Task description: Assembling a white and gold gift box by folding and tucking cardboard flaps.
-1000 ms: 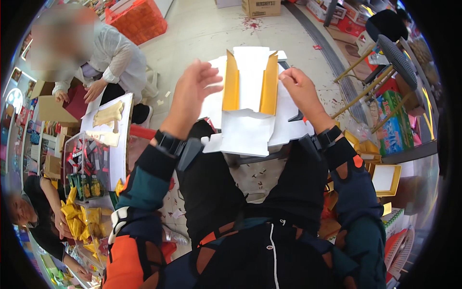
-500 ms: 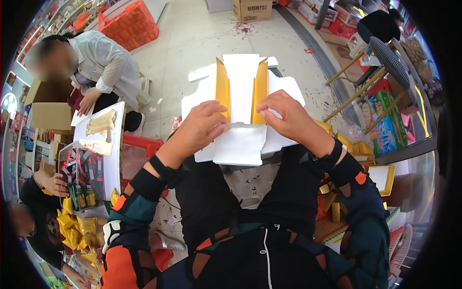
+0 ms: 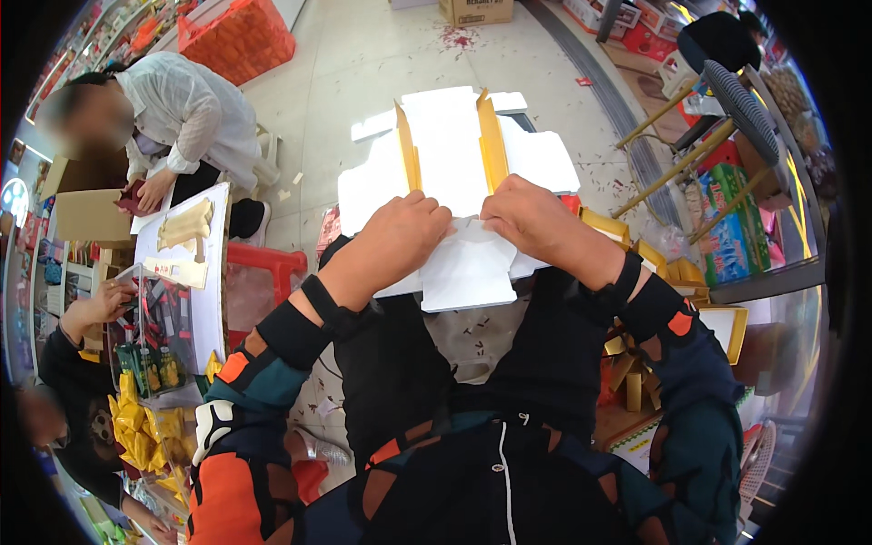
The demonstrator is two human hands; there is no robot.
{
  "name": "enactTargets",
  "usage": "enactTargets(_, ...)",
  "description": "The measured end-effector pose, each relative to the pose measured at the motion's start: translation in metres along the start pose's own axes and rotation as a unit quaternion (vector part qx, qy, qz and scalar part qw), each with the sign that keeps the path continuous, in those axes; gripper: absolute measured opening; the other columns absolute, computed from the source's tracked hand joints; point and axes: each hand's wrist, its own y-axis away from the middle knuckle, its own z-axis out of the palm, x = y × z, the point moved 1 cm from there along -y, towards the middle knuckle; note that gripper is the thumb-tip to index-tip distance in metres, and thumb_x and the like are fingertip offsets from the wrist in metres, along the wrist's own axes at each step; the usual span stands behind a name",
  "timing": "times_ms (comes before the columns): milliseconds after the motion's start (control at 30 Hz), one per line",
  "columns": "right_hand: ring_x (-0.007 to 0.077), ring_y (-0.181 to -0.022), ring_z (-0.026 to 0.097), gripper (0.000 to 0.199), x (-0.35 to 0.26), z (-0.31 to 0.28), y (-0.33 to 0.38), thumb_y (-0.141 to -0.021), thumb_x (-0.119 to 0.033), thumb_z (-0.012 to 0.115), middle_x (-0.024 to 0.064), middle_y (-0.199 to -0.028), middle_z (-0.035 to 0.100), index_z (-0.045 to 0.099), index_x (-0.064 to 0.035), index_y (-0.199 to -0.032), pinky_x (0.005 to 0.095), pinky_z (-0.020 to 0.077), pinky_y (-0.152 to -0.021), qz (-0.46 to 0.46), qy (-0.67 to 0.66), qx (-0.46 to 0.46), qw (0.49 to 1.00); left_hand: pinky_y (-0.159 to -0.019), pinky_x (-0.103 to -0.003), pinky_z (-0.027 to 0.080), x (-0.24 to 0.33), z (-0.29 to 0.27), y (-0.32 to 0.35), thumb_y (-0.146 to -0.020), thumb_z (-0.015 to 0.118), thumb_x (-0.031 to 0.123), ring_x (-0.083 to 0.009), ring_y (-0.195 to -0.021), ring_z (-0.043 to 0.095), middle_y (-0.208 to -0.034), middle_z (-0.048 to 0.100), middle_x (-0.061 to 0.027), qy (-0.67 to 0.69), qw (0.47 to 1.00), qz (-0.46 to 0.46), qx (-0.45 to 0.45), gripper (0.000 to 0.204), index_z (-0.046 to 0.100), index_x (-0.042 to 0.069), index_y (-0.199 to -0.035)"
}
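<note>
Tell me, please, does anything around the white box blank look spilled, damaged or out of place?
The floor is littered with small red scraps, thickest near the brown carton. The white box blank, pressed by the left hand and right hand, looks unfolded but undamaged.

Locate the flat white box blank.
In the head view, the box blank sits centre, above the person's lap, held by the left hand and right hand at its near edge.

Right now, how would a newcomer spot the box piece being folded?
Start at the black-trousered lap in mid-picture. Above it, the left hand and right hand pinch a flat white cardboard sheet. Two upright yellow strips set it apart.
</note>
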Motion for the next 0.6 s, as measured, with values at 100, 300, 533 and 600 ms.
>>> enactTargets(100, 0.0322, -0.099, 0.066, 0.021, -0.003, 0.002, -0.002, -0.093, -0.009, 0.076, 0.0122, -0.093, 0.066, 0.067, -0.0064, -0.112, 0.0413, 0.0538, -0.085, 0.034, -0.01, -0.005, 0.999, -0.081, -0.045, 0.055, -0.004, 0.001, -0.001, -0.1, 0.067, 0.017, -0.0333, -0.09, 0.065, -0.087, 0.064, -0.013, 0.01, 1.0, 0.003, -0.022, 0.016, 0.061, 0.003, -0.094)
enactTargets(300, 0.0318, -0.088, 0.068, 0.039, 0.002, 0.003, -0.004, -0.093, -0.007, 0.076, 0.0132, -0.094, 0.066, 0.061, -0.0067, -0.128, 0.0406, 0.0548, -0.081, 0.058, -0.027, 0.005, 0.998, -0.08, -0.046, 0.057, 0.003, 0.004, -0.005, -0.101, 0.067, 0.019, -0.0351, -0.093, 0.071, -0.095, 0.071, -0.0163, 0.096, 0.992, -0.08, 0.002, 0.016, 0.062, 0.004, -0.102)
enactTargets(533, 0.0315, -0.1, 0.068, 0.04, -0.011, -0.01, -0.008, -0.092, -0.004, 0.075, 0.0134, -0.104, 0.068, 0.062, -0.0046, -0.129, 0.0411, 0.0548, -0.089, 0.124, -0.061, -0.062, 0.988, -0.072, -0.044, 0.057, 0.003, 0.005, -0.005, -0.099, 0.069, 0.019, -0.0332, -0.086, 0.072, -0.089, 0.07, -0.012, 0.06, 0.998, -0.027, -0.004, 0.014, 0.061, 0.009, -0.104)
enactTargets(600, 0.0329, -0.109, 0.065, 0.043, -0.001, -0.008, -0.001, -0.09, -0.002, 0.074, 0.0143, -0.113, 0.067, 0.062, -0.0046, -0.131, 0.0417, 0.0537, -0.096, 0.039, -0.032, 0.002, 0.999, -0.07, -0.044, 0.056, 0.004, 0.006, -0.005, -0.099, 0.069, 0.019, -0.0327, -0.084, 0.071, -0.087, 0.069, -0.011, 0.047, 0.998, -0.03, -0.006, 0.013, 0.061, 0.01, -0.104)
